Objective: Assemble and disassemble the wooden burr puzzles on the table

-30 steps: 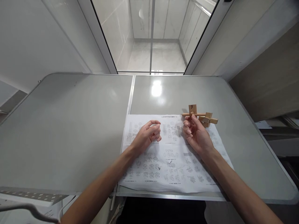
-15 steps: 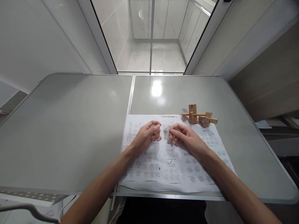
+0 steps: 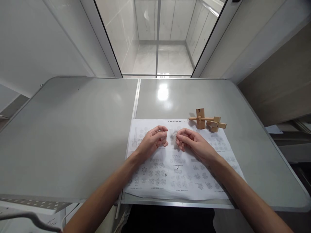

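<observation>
Both hands rest over a large printed paper sheet (image 3: 167, 189) of line diagrams, their fingertips facing each other across a small gap. My left hand (image 3: 155, 139) is loosely curled, fingers a little apart, with nothing visible in it. Loosely bent too, my right hand (image 3: 191, 141) has its thumb close to the index finger, and no object shows in it. Beyond the right hand, at the sheet's far right edge, lies a wooden interlocking puzzle piece (image 3: 200, 120) with a dark mark and a thin rod. A cluster of joined wooden blocks (image 3: 215, 125) sits just right of it.
The sheet lies on the right half of a grey folding table (image 3: 73, 136), across its centre seam (image 3: 136, 98). A glass door (image 3: 167, 58) stands behind the far edge. Shelves (image 3: 289, 136) are at the right. A grey cable (image 3: 31, 218) runs at the lower left.
</observation>
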Demonstrator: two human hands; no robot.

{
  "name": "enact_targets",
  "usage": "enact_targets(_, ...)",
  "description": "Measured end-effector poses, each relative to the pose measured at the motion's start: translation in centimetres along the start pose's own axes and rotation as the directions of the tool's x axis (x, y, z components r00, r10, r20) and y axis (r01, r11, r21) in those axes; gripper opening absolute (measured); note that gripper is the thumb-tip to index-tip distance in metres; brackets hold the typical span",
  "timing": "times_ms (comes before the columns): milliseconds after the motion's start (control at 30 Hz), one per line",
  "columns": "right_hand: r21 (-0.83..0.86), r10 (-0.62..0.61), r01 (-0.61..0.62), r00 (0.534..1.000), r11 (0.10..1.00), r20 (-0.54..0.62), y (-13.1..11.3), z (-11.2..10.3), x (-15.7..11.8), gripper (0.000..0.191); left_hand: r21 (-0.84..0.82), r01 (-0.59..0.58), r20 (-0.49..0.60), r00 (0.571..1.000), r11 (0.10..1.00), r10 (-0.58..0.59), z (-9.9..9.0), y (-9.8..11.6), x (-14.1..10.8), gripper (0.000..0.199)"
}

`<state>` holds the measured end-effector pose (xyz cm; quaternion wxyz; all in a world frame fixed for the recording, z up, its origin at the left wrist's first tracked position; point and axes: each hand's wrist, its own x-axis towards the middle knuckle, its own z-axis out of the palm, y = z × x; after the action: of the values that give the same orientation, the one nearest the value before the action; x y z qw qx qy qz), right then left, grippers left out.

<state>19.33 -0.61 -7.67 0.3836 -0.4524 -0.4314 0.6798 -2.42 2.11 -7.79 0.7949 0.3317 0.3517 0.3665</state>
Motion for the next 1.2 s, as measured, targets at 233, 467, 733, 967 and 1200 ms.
enact_targets(233, -0.013, 0.0, 0.0, 1.0, 1.0, 0.006, -0.1, 0.05, -0.02, 0.028, 0.004, -0.006, 0.005, 1.0, 1.0, 0.006, 0.03, -0.05, -0.04, 0.021)
enact_targets(467, -0.005, -0.013, 0.013, 1.0, 1.0, 0.014, 0.1, -0.03, 0.02, 0.026, 0.004, -0.008, 0.008, 1.0, 1.0, 0.008, 0.05, 0.02, -0.12, 0.02)
enact_targets(733, -0.009, -0.003, 0.003, 1.0, 1.0, 0.007, 0.13, -0.08, -0.03, 0.026, 0.006, -0.004, -0.002, 1.0, 1.0, 0.004, 0.18, 0.14, -0.14, 0.021)
enact_targets(967, -0.005, -0.003, 0.003, 1.0, 1.0, 0.012, 0.13, -0.08, -0.01, 0.026, 0.006, -0.01, -0.001, 1.0, 1.0, 0.01, 0.12, 0.03, -0.07, 0.021)
enact_targets(1200, -0.001, 0.001, -0.001, 1.0, 1.0, 0.011, 0.13, -0.05, -0.01, 0.027, 0.012, -0.006, -0.001, 1.0, 1.0, 0.006, 0.13, 0.04, -0.1, 0.021)
